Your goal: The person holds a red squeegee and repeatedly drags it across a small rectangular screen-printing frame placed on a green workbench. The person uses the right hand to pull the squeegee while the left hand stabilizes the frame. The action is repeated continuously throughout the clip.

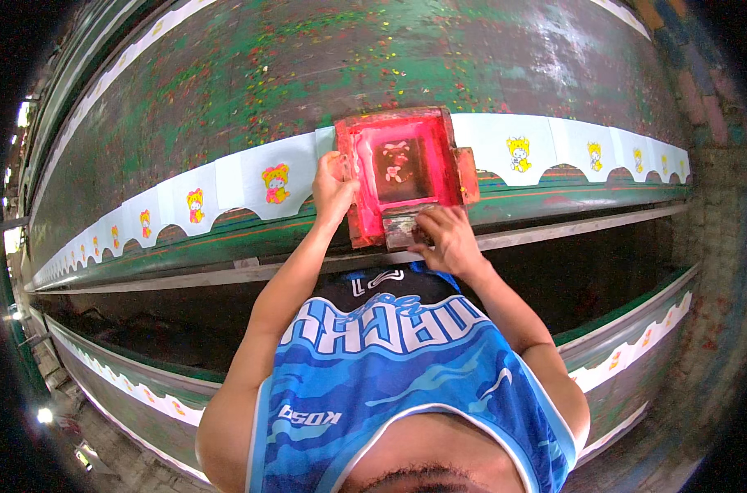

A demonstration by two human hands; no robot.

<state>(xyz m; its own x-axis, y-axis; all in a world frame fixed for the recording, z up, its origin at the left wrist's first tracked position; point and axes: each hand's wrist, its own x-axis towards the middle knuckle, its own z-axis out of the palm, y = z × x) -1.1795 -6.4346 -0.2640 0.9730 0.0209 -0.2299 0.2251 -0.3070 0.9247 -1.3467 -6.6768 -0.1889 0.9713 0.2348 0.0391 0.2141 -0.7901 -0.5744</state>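
A screen-printing frame [394, 117], smeared with pink-red ink, lies over the row of pale blue cut pieces on the long table. My left hand [335, 193] grips its left edge, with the fingers at the upper side. At the near end of the frame, my right hand [449, 237] holds a grey, worn squeegee [400, 230]. Through the dark mesh [400, 168] show parts of a pale pattern. Left of the frame, a pale piece [250, 168] bears a figure in yellow and pink; to the right, another piece [488, 135] has its figure in yellow with dark outlines.
The long green table [307, 90] is speckled with paint and curves away to both sides. A metal rail [546, 234] runs along its near edge. Behind me stands another table with a row of printed pieces [636, 345]. A brick-like floor [718, 271] lies at the right.
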